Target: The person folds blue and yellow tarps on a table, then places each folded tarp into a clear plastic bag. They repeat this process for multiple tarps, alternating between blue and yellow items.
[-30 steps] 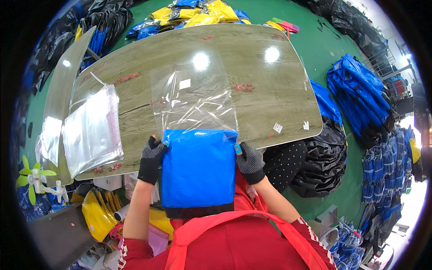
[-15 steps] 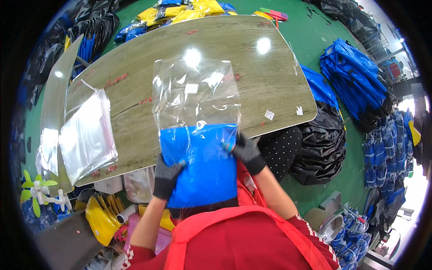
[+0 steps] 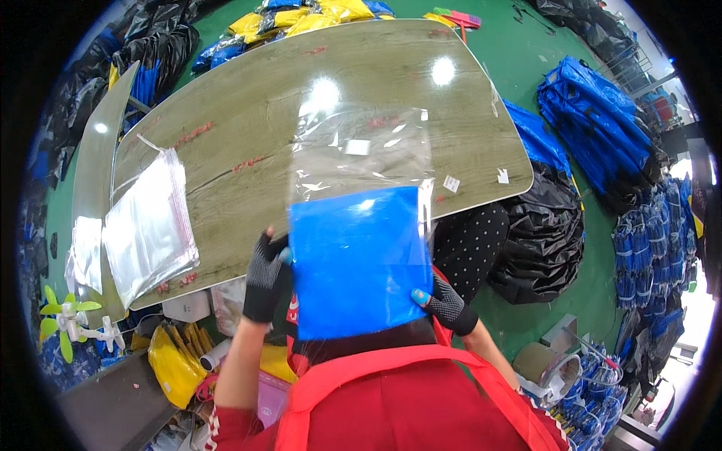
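Note:
A folded blue sheet (image 3: 361, 263) with a black lower edge lies in front of me, its far end resting over the table's near edge. A clear plastic bag (image 3: 361, 161) reaches beyond it across the tabletop and seems to cover the blue part too. My right hand (image 3: 449, 307), in a dark fingerless glove, grips the sheet's lower right edge, thumb on top and fingers underneath. At the left edge, my left hand (image 3: 265, 282) is open, with one finger stretched out and the thumb beside the blue sheet. Some of its fingers are hidden.
A stack of clear bags (image 3: 150, 225) lies on the left of the wood-patterned table (image 3: 226, 98). Nearby, a green-bladed fan (image 3: 69, 316) stands. Yellow and blue packets (image 3: 301, 22) lie beyond the table. Blue and black bundles (image 3: 590, 128) lie on the right.
The blue sheet and its clear bag have shifted right. My right hand has slid down to the lower right edge. My left hand has loosened from the sheet's front to its left edge.

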Tool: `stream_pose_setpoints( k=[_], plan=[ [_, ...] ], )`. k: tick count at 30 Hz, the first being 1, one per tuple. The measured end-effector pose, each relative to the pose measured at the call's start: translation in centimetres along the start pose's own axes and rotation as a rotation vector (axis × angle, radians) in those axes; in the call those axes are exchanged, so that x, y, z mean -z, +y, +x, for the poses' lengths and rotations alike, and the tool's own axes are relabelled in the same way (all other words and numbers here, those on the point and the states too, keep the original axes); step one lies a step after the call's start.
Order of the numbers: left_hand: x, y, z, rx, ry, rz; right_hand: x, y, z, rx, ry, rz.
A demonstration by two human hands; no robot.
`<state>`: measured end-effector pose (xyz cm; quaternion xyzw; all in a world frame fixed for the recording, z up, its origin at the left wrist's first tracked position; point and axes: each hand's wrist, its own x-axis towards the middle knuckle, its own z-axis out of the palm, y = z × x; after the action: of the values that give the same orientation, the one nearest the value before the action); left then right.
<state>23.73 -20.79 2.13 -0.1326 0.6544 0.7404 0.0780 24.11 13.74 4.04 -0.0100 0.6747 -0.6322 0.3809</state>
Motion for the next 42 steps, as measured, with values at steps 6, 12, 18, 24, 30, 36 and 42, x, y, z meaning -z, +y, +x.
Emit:
stream_pose_setpoints(
  k=[6,12,18,24,30,36,42],
  plan=[
    [-4.0,2.2,-2.6,0.216,-0.232,0.077,1.3,-2.3,1.6,0.087,0.165,0.320],
    [-1.9,2.2,-3.3,0.199,-0.122,-0.106,-1.9,-0.4,0.6,0.142,-0.036,0.085],
    [-2.7,1.2,-1.2,0.181,-0.286,0.163,1.1,-2.8,3.0,0.060,0.192,0.400],
    [-3.2,1.4,-1.3,0.203,-0.025,-0.485,-0.6,-2.5,2.2,0.104,0.091,0.237],
    [-2.5,-1.5,-2.5,0.348,-0.150,-0.049,0.2,-2.0,3.0,0.103,0.212,0.257],
    [-0.5,-2.6,-1.3,0.260,-0.198,-0.230,-0.5,-1.2,3.3,0.062,0.100,0.432],
    [-1.8,-1.0,-0.3,0.213,-0.223,-0.357,0.3,-1.2,4.2,0.130,0.049,0.073]
  ],
)
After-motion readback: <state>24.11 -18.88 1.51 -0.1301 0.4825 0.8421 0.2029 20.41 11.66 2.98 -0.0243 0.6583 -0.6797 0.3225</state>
